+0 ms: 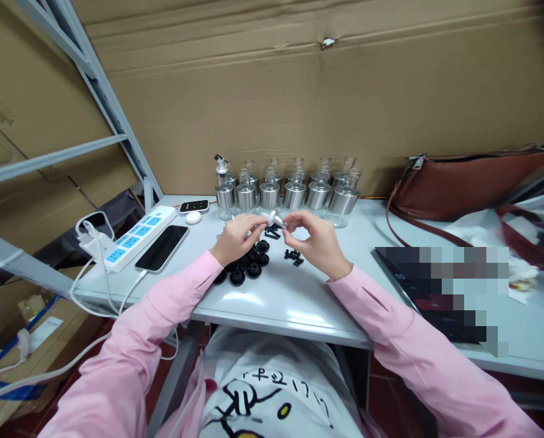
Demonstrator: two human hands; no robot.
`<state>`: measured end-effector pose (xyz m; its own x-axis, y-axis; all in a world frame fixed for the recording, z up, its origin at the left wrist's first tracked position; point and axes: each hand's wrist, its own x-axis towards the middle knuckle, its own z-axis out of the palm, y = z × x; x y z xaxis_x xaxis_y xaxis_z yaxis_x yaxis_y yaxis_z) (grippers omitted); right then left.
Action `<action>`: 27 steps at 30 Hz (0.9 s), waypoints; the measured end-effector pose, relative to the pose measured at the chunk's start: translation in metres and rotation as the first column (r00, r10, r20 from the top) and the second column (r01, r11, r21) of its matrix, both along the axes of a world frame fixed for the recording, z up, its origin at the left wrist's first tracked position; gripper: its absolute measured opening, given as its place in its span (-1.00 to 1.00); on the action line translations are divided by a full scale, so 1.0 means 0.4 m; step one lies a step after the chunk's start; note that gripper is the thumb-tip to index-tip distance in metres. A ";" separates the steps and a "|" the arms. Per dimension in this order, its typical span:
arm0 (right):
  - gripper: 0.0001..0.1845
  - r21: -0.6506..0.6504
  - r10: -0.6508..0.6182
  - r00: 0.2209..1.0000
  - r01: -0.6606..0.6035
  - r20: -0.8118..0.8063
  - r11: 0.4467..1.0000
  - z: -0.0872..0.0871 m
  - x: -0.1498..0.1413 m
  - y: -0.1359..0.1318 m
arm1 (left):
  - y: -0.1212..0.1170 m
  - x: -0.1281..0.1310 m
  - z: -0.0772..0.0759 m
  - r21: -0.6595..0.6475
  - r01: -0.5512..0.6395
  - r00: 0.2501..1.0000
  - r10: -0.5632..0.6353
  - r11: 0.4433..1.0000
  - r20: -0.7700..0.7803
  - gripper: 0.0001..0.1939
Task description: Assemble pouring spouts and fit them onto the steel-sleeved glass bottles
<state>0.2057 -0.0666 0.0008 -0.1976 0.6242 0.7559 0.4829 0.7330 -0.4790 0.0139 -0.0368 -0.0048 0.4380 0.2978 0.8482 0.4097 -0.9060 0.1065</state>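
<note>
Just in front of the bottles (295, 196), I see the left hand (241, 235) and right hand (315, 238) both pinching the white piece (274, 219). I judge assembly in hand; the next move calls for steady fingertip alignment.

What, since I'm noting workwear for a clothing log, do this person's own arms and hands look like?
Both arms are covered to the wrist by loose, creased pink fabric: the left sleeve and right sleeve look plain, each with a slit near the cuff. The left hand and right hand are ungloved, with no visible rings or watch.
</note>
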 end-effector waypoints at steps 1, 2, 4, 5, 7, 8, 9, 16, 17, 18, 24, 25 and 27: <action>-0.87 -0.008 -0.019 1.000 0.019 -0.021 1.000 0.001 0.001 0.001 | 0.000 -0.001 0.000 0.027 0.006 1.000 -0.005 1.000 -0.024 -0.83; -0.87 -0.014 -0.034 0.998 0.033 -0.045 0.999 0.002 0.001 0.002 | 0.000 -0.002 0.000 0.055 0.010 0.999 -0.008 0.998 -0.043 -0.83; -0.84 -0.018 -0.061 0.993 0.059 -0.097 0.998 0.005 0.004 0.003 | 0.002 -0.004 -0.003 0.095 0.009 0.997 -0.002 0.995 -0.074 -0.86; -0.83 -0.018 -0.073 0.990 0.072 -0.119 0.997 0.008 0.007 0.003 | 0.004 -0.005 -0.004 0.101 0.003 0.996 0.006 0.995 -0.084 -0.88; -0.80 -0.011 -0.093 0.986 0.092 -0.135 0.996 0.013 0.012 0.003 | 0.009 -0.009 -0.009 0.075 -0.014 0.997 0.020 0.997 -0.079 -0.90; -0.80 -0.002 -0.098 0.987 0.098 -0.127 0.995 0.016 0.015 0.003 | 0.012 -0.011 -0.011 0.044 -0.016 0.998 0.019 0.999 -0.066 -0.87; -0.79 0.011 -0.099 0.989 0.101 -0.110 0.995 0.018 0.018 0.003 | 0.015 -0.012 -0.013 0.011 -0.010 0.999 0.011 1.000 -0.051 -0.82; -0.76 0.052 -0.019 1.000 0.018 0.025 0.999 0.018 0.018 0.007 | 0.018 -0.009 -0.016 0.019 0.098 0.985 -0.094 0.995 -0.144 -0.70; -0.77 0.045 -0.003 1.000 0.002 0.029 0.999 0.018 0.018 0.007 | 0.016 -0.007 -0.015 0.036 0.097 0.983 -0.090 0.995 -0.160 -0.71; -0.77 0.038 0.008 1.000 -0.009 0.026 0.999 0.017 0.018 0.006 | 0.013 -0.006 -0.014 0.054 0.094 0.982 -0.084 0.994 -0.170 -0.71; -0.83 -0.039 0.038 0.998 -0.040 -0.044 0.998 0.017 0.021 0.005 | 0.000 -0.004 -0.010 0.086 0.055 0.984 -0.039 0.995 -0.172 -0.73; -0.84 -0.060 0.048 0.997 -0.051 -0.061 0.997 0.017 0.022 0.006 | -0.002 -0.003 -0.009 0.085 0.056 0.984 -0.041 0.995 -0.171 -0.72; -0.84 -0.105 0.074 0.992 -0.084 -0.098 0.991 0.016 0.022 0.008 | -0.006 0.000 -0.008 0.089 0.064 0.984 -0.048 0.994 -0.172 -0.73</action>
<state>0.2147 -0.0636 0.0072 -0.1809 0.6889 0.7019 0.3744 0.7082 -0.5986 0.0137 -0.0393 -0.0081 0.5915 0.1919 0.7831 0.3634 -0.9305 -0.0464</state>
